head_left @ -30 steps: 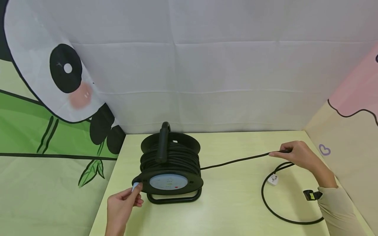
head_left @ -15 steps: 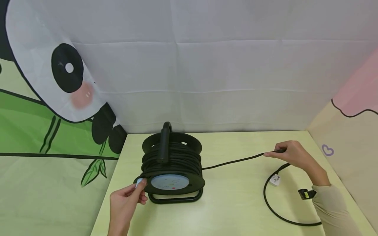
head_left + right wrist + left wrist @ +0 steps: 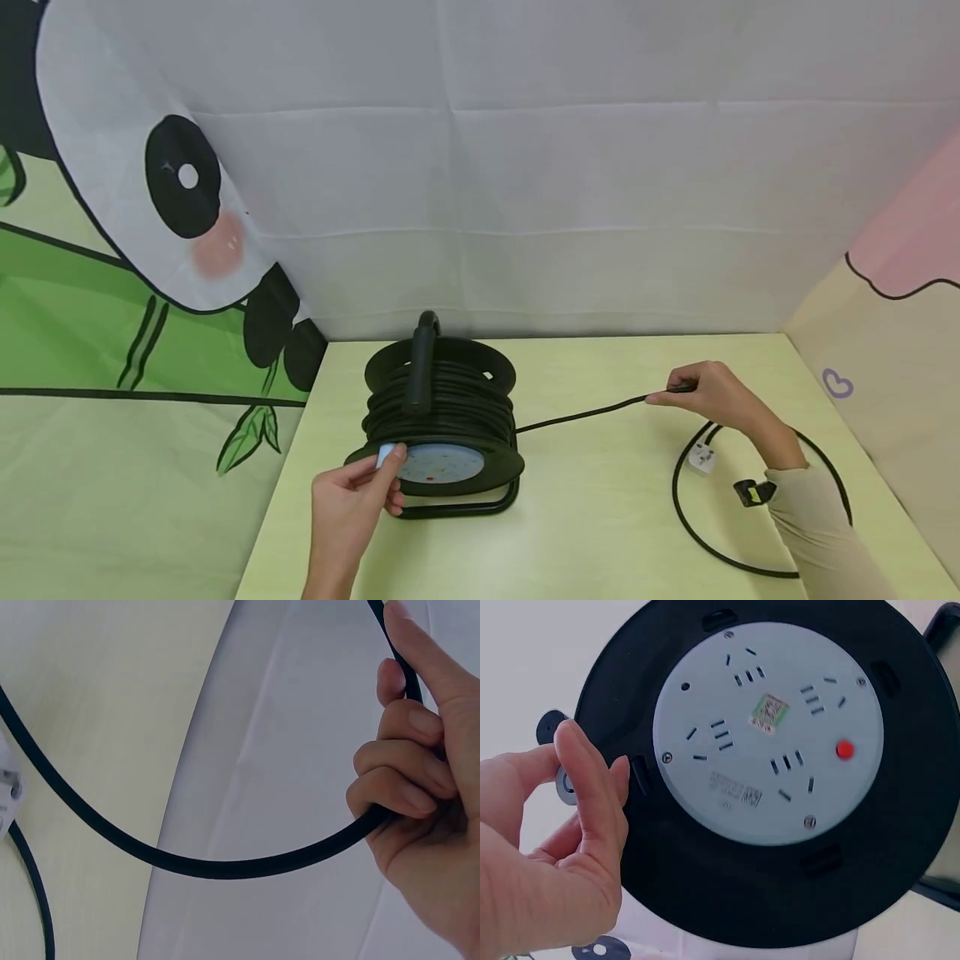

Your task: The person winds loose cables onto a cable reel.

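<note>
A black cable reel (image 3: 438, 400) stands on its frame on the table, wound with black cable. Its round front panel (image 3: 772, 787) is pale blue-grey with socket slots and a red button. My left hand (image 3: 352, 500) pinches a small light-blue knob (image 3: 384, 454) at the left of the reel's front rim. From the reel's right side the cable (image 3: 577, 416) runs taut to my right hand (image 3: 716, 398), whose fingers curl round it above the table. In the right wrist view the cable (image 3: 225, 868) hangs in a curve below those fingers.
The cable's loose end (image 3: 678, 500) loops on the table's right side, partly behind the right sleeve. A white plug (image 3: 701, 458) lies inside that loop. Printed cloth walls (image 3: 570, 208) enclose the table (image 3: 592, 517) at the back and sides.
My left hand has moved right and slightly up with the knob, and the reel's front has turned clockwise. My right hand has shifted left toward the reel with the cable.
</note>
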Available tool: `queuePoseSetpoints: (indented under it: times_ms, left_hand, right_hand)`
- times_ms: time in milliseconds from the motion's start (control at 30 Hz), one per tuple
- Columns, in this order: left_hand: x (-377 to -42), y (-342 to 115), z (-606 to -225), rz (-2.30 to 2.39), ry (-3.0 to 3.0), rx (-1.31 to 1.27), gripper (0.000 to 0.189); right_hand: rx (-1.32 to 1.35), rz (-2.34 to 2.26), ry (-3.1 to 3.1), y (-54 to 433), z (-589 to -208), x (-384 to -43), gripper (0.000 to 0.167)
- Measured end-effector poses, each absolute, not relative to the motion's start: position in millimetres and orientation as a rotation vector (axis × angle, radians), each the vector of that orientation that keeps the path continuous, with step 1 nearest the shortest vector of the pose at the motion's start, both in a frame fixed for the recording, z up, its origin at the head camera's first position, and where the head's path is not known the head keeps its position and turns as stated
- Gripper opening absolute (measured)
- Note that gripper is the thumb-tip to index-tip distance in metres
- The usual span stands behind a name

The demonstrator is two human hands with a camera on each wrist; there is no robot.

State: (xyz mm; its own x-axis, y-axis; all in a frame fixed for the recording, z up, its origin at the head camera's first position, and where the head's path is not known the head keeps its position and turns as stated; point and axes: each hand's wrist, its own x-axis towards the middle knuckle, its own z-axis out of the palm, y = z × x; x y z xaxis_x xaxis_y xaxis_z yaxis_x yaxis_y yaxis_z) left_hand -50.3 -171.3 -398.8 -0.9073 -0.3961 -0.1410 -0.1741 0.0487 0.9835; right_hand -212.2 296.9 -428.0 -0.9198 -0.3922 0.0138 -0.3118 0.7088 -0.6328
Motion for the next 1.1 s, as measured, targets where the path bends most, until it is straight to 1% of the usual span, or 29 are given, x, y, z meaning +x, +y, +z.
queuePoseSetpoints:
  times_ms: [233,567,933,1100]
  left_hand:
    - [-49.9,-159.7,-393.5,-1.976,-2.191,0.503,0.028]
    - [-50.9,-144.9,-387.4,-1.954,-2.288,0.343,0.021]
    - [-58.1,-116.7,-397.6,-1.997,-2.264,0.174,0.024]
    - [-60.3,-103.7,-406.0,-2.013,-2.251,0.123,0.03]
  right_hand:
    - [-0.618,-0.991,2.79,283.2,-428.8,-217.9,0.031]
    - [-0.668,-1.024,2.759,265.1,-432.3,-224.3,0.033]
    - [-0.704,-1.073,2.712,251.4,-434.6,-241.7,0.034]
    - [-0.768,-1.08,2.664,245.2,-436.3,-252.3,0.034]
